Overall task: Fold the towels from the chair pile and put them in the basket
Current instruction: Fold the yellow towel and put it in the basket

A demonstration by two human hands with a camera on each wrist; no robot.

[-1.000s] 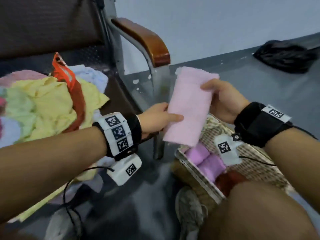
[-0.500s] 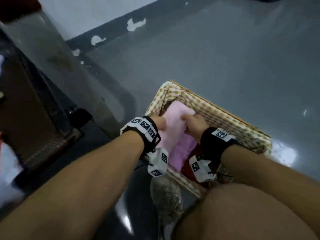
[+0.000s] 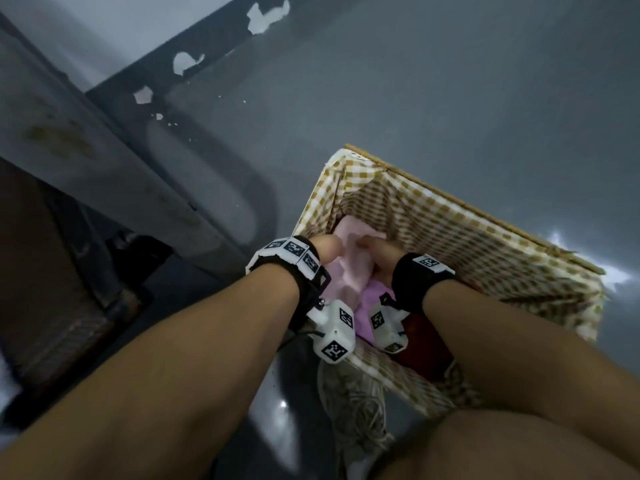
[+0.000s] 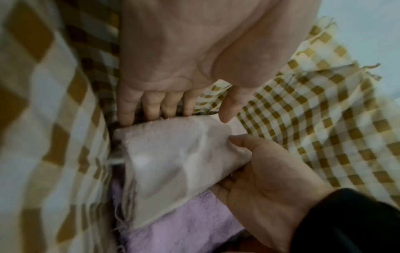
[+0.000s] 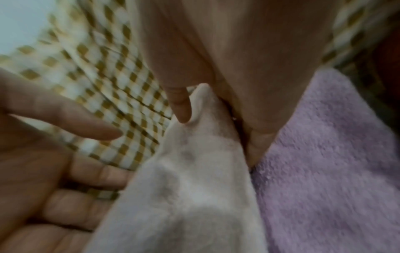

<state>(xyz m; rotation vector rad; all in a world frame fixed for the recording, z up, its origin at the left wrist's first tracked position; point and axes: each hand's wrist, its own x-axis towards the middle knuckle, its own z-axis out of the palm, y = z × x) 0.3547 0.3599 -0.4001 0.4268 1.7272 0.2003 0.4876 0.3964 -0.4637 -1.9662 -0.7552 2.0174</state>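
Pink towel | between both hands, pinched by right hand | inside basket

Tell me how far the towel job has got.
Done: a purple towel and something dark red already lie in the basket. In hand: the left hand and right hand are tucking the pale pink towel down beside them. Left: letting go; the chair pile is out of view, so I cannot tell what remains.

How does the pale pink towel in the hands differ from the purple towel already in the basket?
The pale pink towel is lighter; the purple towel is a deeper lilac. The pale one is pinched by the right hand and lies on top; the purple one lies untouched beneath. Both are inside the basket.
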